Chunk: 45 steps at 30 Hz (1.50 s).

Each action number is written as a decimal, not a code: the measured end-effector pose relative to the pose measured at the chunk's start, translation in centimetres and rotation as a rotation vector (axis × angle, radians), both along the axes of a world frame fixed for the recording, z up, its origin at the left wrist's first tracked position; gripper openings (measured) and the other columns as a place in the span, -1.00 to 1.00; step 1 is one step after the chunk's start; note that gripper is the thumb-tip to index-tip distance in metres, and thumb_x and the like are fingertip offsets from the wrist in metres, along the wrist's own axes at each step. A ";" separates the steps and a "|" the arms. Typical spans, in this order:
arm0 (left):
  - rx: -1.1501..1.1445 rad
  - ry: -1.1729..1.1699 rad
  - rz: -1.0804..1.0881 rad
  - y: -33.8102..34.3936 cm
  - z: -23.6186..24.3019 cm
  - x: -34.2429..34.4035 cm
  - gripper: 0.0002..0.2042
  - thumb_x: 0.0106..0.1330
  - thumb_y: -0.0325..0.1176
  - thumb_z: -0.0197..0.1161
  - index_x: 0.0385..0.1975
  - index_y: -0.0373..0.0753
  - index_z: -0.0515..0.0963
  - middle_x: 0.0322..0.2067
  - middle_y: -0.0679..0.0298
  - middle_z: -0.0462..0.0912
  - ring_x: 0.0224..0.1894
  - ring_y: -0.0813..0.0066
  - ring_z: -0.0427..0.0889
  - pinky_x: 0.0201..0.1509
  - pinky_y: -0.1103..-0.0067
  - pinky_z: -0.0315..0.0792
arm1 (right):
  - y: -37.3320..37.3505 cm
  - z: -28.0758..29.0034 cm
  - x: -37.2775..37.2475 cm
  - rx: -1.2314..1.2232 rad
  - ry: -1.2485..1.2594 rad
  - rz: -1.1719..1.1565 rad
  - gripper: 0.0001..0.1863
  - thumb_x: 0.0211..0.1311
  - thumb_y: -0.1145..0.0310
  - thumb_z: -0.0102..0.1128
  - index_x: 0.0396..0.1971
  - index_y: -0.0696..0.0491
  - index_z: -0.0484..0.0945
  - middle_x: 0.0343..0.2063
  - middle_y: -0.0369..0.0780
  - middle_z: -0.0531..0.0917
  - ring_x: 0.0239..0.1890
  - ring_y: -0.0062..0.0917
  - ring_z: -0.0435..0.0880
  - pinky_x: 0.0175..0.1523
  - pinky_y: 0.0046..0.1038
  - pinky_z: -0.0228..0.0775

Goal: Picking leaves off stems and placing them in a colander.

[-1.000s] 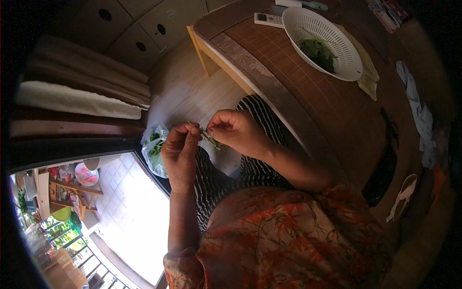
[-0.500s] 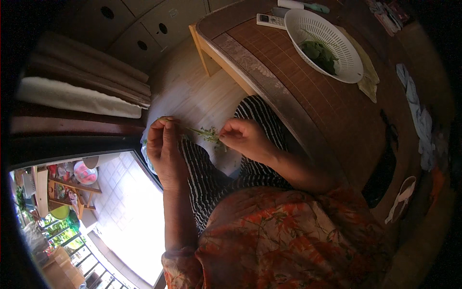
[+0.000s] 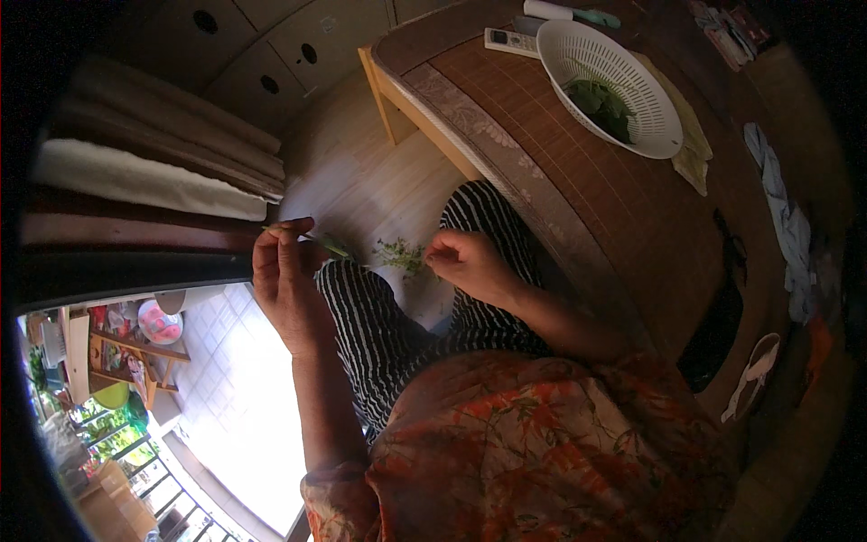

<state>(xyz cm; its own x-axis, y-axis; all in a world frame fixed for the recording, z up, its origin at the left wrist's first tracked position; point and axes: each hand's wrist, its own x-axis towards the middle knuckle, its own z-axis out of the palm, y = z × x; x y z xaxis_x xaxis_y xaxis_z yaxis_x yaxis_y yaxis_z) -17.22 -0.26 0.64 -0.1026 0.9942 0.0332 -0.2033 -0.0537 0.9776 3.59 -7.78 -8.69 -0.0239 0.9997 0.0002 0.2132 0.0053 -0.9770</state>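
My left hand (image 3: 287, 280) is raised above my left knee, thumb and fingers pinched on a thin green stem (image 3: 335, 247) that sticks out toward the right. Across a gap, my right hand (image 3: 471, 265) is closed over my right thigh. At its fingertips is a leafy green sprig (image 3: 400, 256) with small pale tips, which it seems to pinch; the fingers partly hide the contact. On the table to the right, a white slotted colander (image 3: 652, 99) holds several dark green leaves (image 3: 600, 105).
The brown mat-topped table (image 3: 578, 208) runs along my right side. A white remote control (image 3: 511, 42) lies beside the colander, over a yellowish cloth (image 3: 694, 167) at its other side. Folded curtains (image 3: 163, 181) hang at the left, above a bright doorway (image 3: 244, 388). A strappy sandal (image 3: 757, 366) is far right.
My left hand has moved left and slightly down with the stem. The stem and the sprig, joined or overlapping before, are now apart. My right hand has shifted slightly right.
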 end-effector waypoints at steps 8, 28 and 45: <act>-0.126 0.150 -0.343 -1.3 -1.8 0.0 -0.87 0.45 -0.35 0.10 -0.21 -0.26 0.53 -0.36 0.37 0.56 -0.43 0.73 0.36 -0.35 0.74 0.24 | 2.4 0.7 -1.1 0.141 -0.137 -0.006 -0.92 0.19 0.53 0.23 -0.34 0.18 0.53 -0.41 -0.23 0.60 -0.39 -0.62 0.59 -0.26 -0.53 0.44; 0.019 0.686 -0.479 -2.0 -1.6 0.4 -0.87 0.33 -0.45 0.15 -0.22 -0.29 0.58 -0.40 0.22 0.65 -0.33 0.56 0.60 -0.22 0.60 0.45 | 4.2 7.3 -0.8 0.519 -0.517 0.136 -0.93 0.07 0.52 0.19 -0.45 0.11 0.48 -0.46 -0.17 0.56 -0.41 -0.23 0.59 -0.28 -0.28 0.43; 0.398 0.919 -0.295 -2.2 -2.0 1.3 -0.91 0.12 -0.45 0.38 -0.40 -0.21 0.63 -0.41 0.23 0.66 -0.34 0.24 0.63 -0.19 0.41 0.46 | 3.5 6.3 -1.7 0.133 0.130 0.124 -0.96 0.23 0.55 0.18 -0.34 0.18 0.54 -0.45 -0.30 0.61 -0.36 -0.75 0.55 -0.25 -0.60 0.43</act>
